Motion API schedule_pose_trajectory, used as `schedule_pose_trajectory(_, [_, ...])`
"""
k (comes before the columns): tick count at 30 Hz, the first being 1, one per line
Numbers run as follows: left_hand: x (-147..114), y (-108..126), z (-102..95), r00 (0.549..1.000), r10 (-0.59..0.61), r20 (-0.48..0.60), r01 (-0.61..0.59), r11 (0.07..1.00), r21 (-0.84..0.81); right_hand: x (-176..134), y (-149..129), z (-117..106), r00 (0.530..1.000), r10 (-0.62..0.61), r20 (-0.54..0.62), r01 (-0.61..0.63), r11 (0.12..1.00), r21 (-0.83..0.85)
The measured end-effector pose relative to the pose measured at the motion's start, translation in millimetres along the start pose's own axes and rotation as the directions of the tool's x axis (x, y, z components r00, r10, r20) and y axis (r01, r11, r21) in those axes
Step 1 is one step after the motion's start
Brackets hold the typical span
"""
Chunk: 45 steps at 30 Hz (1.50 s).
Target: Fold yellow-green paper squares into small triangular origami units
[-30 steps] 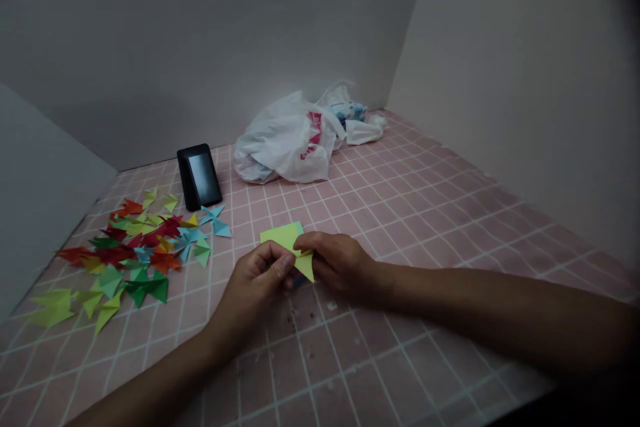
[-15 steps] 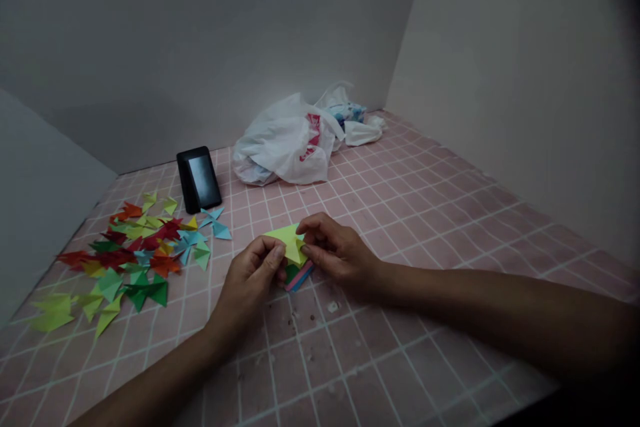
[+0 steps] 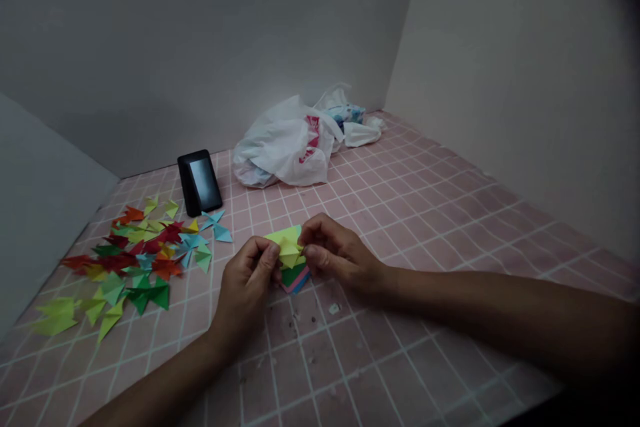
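A small yellow origami crane (image 3: 290, 253) is stretched between my two hands in the head view. My left hand (image 3: 249, 278) pinches its left side between thumb and fingers. On the opposite side, the thumb and fingertips of my right hand (image 3: 346, 255) close on its right end. Directly beneath lies a stack of square coloured paper (image 3: 294, 276), with yellow-green on top and green, pink and blue showing at the near corner. My fingers hide parts of the crane and the stack's side edges.
Many folded paper cranes (image 3: 145, 291) in red, yellow, green, orange and blue lie at the left. Behind them a black device with a screen (image 3: 201, 181) leans upright. White plastic bags (image 3: 283, 147) rest against the back wall. Pink tiles (image 3: 425, 213) form the surface.
The yellow crane's middle looks broader and flatter between my fingers. My hands have shifted only slightly, and more of the green sheet in the stack shows.
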<state>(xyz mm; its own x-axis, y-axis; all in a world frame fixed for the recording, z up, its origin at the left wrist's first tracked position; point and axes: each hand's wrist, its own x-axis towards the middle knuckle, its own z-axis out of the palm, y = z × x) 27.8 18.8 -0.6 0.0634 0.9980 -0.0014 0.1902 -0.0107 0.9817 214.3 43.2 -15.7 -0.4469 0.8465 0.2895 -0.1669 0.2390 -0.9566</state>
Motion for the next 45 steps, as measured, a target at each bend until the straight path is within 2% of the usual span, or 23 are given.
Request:
schedule_pose_trajectory(4, [-1.3, 1.3, 0.3, 0.999, 0.033, -0.036, -0.032, 0.999, 0.043, 1.6, 0.6, 0.8, 0.999, 0.03, -0.022, -0.032, 0.996, -0.082])
schedule_pose_trajectory(9, [-1.4, 3.0, 2.5, 0.993, 0.078, -0.085, -0.071, 0.994, 0.084, 2.1, 2.1, 0.9, 0.994, -0.059, -0.093, 0.043, 0.985, -0.164])
schedule_pose_trajectory(15, [-3.4, 2.2, 6.5, 0.999, 0.009, -0.051, -0.012, 0.999, -0.043, 2.4, 2.6, -0.7, 0.982, -0.165, -0.096, 0.134, 0.954, -0.269])
schedule_pose_trajectory(18, [-4.9, 1.3, 8.1, 0.999, -0.033, 0.003, 0.033, 0.993, -0.111, 3.5, 2.9, -2.9, 0.976, -0.198, -0.093, 0.159, 0.933, -0.322])
schedule_pose_trajectory(22, [-4.1, 0.7, 7.5, 0.996, -0.065, 0.067, 0.075, 0.984, -0.159, 4.8, 2.9, -4.9, 0.976, -0.212, -0.043, 0.185, 0.922, -0.341])
schedule_pose_trajectory(27, [-2.8, -0.7, 6.2, 0.991, -0.106, 0.077, 0.123, 0.958, -0.26, 4.7, 3.7, -4.4, 0.961, -0.267, 0.078, 0.276, 0.88, -0.387])
schedule_pose_trajectory(32, [-2.3, -1.2, 6.9, 0.982, -0.157, 0.108, 0.184, 0.925, -0.331, 4.3, 5.0, -4.9, 0.959, -0.269, 0.089, 0.281, 0.86, -0.426])
schedule_pose_trajectory(39, [-2.8, 4.2, 6.5, 0.97, -0.21, 0.124, 0.239, 0.922, -0.304, 3.6, 1.9, -5.5, 0.948, -0.284, 0.14, 0.317, 0.832, -0.456])
schedule_pose_trajectory(45, [-5.3, 9.1, 2.3, 0.97, -0.219, 0.105, 0.238, 0.94, -0.243, 1.0, 1.1, -4.0, 0.927, -0.309, 0.212, 0.374, 0.79, -0.485])
